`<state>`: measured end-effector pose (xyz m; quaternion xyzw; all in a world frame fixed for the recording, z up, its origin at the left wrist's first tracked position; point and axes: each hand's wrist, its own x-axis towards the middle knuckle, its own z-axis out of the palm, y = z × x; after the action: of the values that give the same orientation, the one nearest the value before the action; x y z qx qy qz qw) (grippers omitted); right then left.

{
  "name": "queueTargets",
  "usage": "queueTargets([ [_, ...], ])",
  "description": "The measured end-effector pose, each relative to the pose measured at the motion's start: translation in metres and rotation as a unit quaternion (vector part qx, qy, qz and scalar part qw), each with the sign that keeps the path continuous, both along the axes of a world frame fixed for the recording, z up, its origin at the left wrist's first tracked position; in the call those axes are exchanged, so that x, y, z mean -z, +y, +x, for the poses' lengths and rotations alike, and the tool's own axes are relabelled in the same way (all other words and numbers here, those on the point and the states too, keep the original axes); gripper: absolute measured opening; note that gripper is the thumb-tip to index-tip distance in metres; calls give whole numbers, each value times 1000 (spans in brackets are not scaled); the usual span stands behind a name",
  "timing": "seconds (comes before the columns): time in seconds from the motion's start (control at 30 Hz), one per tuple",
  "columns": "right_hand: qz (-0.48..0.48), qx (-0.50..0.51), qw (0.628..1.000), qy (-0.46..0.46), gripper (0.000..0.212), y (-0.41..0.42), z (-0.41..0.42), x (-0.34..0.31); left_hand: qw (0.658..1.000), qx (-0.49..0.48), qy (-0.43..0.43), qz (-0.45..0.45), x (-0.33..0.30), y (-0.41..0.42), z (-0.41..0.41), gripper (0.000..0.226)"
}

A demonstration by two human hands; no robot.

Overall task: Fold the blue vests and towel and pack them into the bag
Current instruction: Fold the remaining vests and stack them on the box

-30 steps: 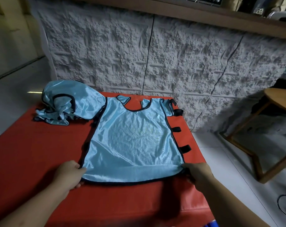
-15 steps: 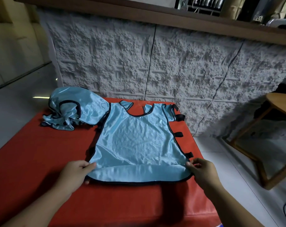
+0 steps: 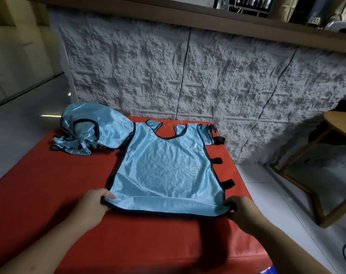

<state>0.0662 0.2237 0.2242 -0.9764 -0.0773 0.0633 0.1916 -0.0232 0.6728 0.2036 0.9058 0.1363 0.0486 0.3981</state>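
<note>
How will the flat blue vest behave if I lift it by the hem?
The flat vest will probably droop; the heaped vests beside it lie crumpled. Its sheen suggests it may slide on the red mat. It looks thin and light, pinched by both hands.

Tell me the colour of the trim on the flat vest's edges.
Black trim on the flat vest, head view.

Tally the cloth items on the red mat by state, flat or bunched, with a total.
Spread-flat blue vest, held at its near hem corners by the left hand and right hand: 1
Crumpled blue cloth heap, count within unclear: 1
Total on the red mat: 2
</note>
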Motion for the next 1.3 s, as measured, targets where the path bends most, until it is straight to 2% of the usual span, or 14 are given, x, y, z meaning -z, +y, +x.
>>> queueTargets([
  [0.07, 13, 11, 999, -46, 17, 1, 1, 0, 999, 7, -10, 33, 4, 5, 1, 47],
  [0.13, 22, 7, 995, -92, 11, -1, 1, -2, 997, 17, -14, 73, 3, 7, -1, 42],
  [0.23, 25, -12, 989, -148, 15, -4, -1, -8, 987, 50, -36, 145, -6, 8, -6, 21],
  [0.37, 24, -58, 977, -203, 21, -3, -9, -30, 967, 131, -45, 215, -26, 13, -14, 17],
  [0.5, 19, -67, 982, -176, 20, -7, -21, -53, 965, 154, -22, 211, -49, 20, -25, 32],
  [0.7, -26, -68, 989, -127, 21, -30, -57, -80, 964, 168, 14, 205, -77, 9, -57, 35],
  [0.83, -30, -104, 993, -45, 17, -33, -85, -107, 971, 176, 53, 156, -89, 5, -76, 17],
  [0.9, -42, -123, 991, -14, 13, -34, -93, -116, 969, 194, 72, 135, -96, 6, -86, 17],
  [1.03, -58, -148, 985, 63, 24, -35, -98, -127, 956, 244, 115, 114, -119, 6, -97, 15],
  [1.07, -54, -150, 984, 82, 21, -35, -98, -130, 952, 258, 122, 109, -123, 7, -99, 16],
  [1.1, -45, -149, 983, 97, 14, -34, -99, -135, 948, 270, 132, 106, -126, 8, -99, 16],
  [1.13, -28, -153, 982, 108, 16, -32, -100, -141, 944, 279, 142, 98, -130, 10, -99, 17],
  [1.2, 28, -157, 980, 120, 29, -28, -100, -150, 941, 294, 152, 78, -137, 11, -96, 19],
  [1.3, 150, -105, 976, 121, 36, -23, -92, -144, 954, 271, 119, 59, -137, 16, -79, 17],
])
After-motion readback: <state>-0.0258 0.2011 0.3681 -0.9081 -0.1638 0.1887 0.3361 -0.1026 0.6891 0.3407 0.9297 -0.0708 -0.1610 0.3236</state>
